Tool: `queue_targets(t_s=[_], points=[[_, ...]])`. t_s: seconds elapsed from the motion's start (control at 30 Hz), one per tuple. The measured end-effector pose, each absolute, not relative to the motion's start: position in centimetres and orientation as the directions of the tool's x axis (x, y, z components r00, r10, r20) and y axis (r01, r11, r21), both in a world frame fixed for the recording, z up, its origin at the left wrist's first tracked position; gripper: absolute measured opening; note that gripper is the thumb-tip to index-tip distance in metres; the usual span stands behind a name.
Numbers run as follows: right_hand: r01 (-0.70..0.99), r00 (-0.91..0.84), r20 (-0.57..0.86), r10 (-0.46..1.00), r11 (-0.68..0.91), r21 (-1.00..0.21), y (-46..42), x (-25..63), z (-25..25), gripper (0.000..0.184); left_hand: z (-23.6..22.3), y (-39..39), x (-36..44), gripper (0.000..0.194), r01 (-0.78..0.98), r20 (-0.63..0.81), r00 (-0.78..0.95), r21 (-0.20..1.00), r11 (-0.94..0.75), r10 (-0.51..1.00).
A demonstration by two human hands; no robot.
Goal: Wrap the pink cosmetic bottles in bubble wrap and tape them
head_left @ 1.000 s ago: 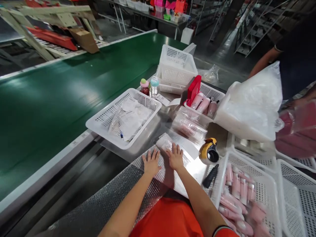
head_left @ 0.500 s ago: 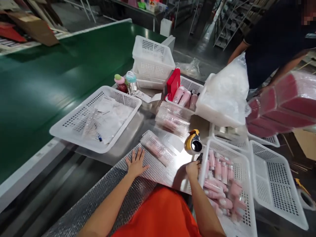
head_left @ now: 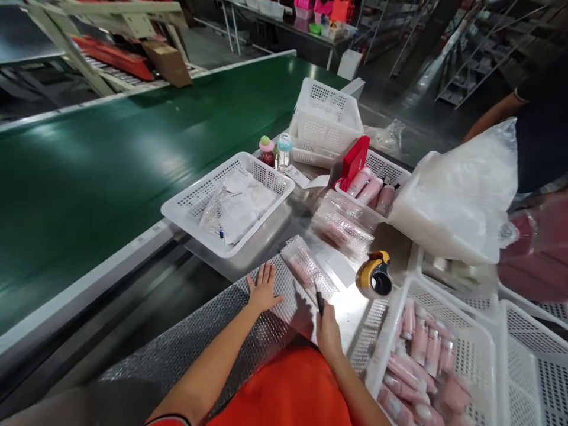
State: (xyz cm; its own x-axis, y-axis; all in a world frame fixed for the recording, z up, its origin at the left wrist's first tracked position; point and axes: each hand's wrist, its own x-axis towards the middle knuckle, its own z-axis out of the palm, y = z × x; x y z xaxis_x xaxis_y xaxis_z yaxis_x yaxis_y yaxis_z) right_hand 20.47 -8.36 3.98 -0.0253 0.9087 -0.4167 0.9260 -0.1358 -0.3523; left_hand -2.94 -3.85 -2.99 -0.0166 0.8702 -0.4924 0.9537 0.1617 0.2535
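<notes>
A metal table (head_left: 350, 316) carried a long sheet of bubble wrap (head_left: 199, 337), which ran beneath the person's left forearm. At the sheet's far right edge lay a bubble-wrapped roll (head_left: 302, 261), pink showing through, to the right of the left hand (head_left: 263, 290) and just beyond the right hand (head_left: 329, 331). The hands were apart: the left pressed flat, fingers spread, on the sheet; the right gripped a slim black tool (head_left: 320, 303), its tip near the roll's near end.

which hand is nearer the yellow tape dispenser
Right: the right hand is left of the tape dispenser, toward the person; the left hand is farther left, on bubble wrap.
</notes>
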Motion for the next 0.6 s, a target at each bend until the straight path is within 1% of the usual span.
queue_targets(t_s=[0.03, 0.1, 0.17, 0.23, 0.43, 0.53, 0.6], points=[[0.928, -0.106, -0.430, 0.897, -0.066, -0.366, -6.9, 18.3, 3.8, 0.051, -3.0, -3.8, -2.9, 0.104, 0.949, -0.498, -0.023, 0.262, 0.175, 0.867], [0.945, -0.196, -0.451, 0.871, 0.045, -0.325, -3.7, 14.0, 3.4, 0.048, -3.0, -3.6, -2.8, 0.107, 0.940, -0.500, -0.034, 0.277, 0.197, 0.865], [0.961, -0.231, -0.478, 0.848, 0.121, -0.250, -1.1, 10.6, 2.8, 0.044, -3.2, -3.4, -2.8, 0.109, 0.933, -0.505, -0.053, 0.283, 0.224, 0.861], [0.965, -0.247, -0.497, 0.832, 0.163, -0.205, 0.7, 8.5, 2.1, 0.040, -3.3, -3.3, -2.8, 0.110, 0.927, -0.516, -0.068, 0.284, 0.246, 0.854], [0.961, -0.271, -0.524, 0.807, 0.193, -0.199, 1.9, 7.1, 0.8, 0.044, -3.3, -3.1, -2.9, 0.113, 0.905, -0.528, -0.125, 0.286, 0.315, 0.840], [0.966, -0.255, -0.547, 0.797, 0.180, -0.187, 0.0, 9.7, 1.2, 0.041, -3.0, -3.0, -2.9, 0.119, 0.903, -0.541, -0.121, 0.289, 0.319, 0.833], [0.973, -0.224, -0.579, 0.784, 0.152, -0.171, -3.0, 13.5, 1.8, 0.041, -3.0, -3.0, -3.0, 0.124, 0.904, -0.552, -0.115, 0.286, 0.317, 0.826]])
